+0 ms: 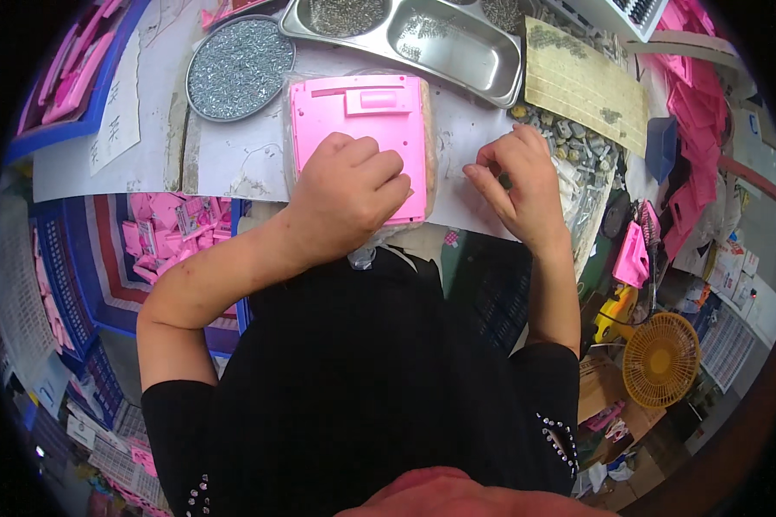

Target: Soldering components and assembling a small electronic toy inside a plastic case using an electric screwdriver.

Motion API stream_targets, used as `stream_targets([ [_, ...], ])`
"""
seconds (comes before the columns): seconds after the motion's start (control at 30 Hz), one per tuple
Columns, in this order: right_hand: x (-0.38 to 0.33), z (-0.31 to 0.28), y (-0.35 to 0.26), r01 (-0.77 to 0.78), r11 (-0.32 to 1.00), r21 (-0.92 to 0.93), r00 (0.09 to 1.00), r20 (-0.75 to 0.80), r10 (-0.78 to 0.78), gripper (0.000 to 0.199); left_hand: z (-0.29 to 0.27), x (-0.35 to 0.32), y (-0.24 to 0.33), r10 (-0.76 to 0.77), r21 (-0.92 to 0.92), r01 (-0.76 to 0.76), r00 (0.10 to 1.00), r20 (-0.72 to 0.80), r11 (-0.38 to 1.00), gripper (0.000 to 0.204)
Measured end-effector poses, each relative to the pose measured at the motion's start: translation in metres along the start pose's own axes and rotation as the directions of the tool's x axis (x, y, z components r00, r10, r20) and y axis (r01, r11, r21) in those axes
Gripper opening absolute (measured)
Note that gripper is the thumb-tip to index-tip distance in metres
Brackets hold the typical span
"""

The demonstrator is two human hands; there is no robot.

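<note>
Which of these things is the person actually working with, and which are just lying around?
In use:
left hand resting on pink plastic panel
right hand, fingers pinched
round screw dish
steel tray

Lying about:
yellow fan
blue crate of pink parts

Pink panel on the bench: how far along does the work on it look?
Done: the pink panel lies flat on the table. In hand: the left hand presses its lower edge; the right hand pinches something too small to tell. Left: whether any screws are in cannot be told; the round dish holds many.
</note>
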State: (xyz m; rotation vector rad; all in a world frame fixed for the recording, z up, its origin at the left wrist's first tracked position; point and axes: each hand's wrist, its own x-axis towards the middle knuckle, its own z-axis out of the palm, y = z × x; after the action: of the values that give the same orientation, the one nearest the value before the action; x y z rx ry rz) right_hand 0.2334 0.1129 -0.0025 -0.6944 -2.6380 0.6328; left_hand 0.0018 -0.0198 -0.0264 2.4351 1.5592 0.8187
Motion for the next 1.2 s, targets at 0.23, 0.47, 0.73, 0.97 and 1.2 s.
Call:
stream_targets([
  [0.23,0.016,-0.011,0.007,0.041,0.999,-0.008,0.994,-0.103,-0.041,0.017,-0.027,-0.006,-0.006,-0.068,-0.069,0.063,0.994,-0.081,0.996,0.025],
  [0.47,0.112,-0.048,0.071,0.134,0.908,0.396,0.699,-0.688,0.197,0.025,-0.054,-0.023,-0.138,-0.542,0.356,0.524,0.839,-0.058,0.774,0.016],
  [0.73,0.205,-0.083,0.025,0.153,0.596,0.788,0.969,-0.239,0.068,0.040,-0.057,-0.036,-0.155,-0.445,0.265,0.515,0.850,-0.282,0.815,0.015],
  [0.97,0.160,-0.033,-0.030,0.110,0.406,0.907,0.983,-0.160,0.092,0.043,-0.056,-0.033,-0.143,-0.468,0.002,0.483,0.850,-0.241,0.876,0.009],
  [1.2,0.094,-0.012,-0.081,0.278,0.174,0.945,0.961,-0.275,-0.042,0.038,-0.053,-0.011,-0.028,-0.231,-0.359,0.141,0.947,-0.221,0.923,0.008],
])
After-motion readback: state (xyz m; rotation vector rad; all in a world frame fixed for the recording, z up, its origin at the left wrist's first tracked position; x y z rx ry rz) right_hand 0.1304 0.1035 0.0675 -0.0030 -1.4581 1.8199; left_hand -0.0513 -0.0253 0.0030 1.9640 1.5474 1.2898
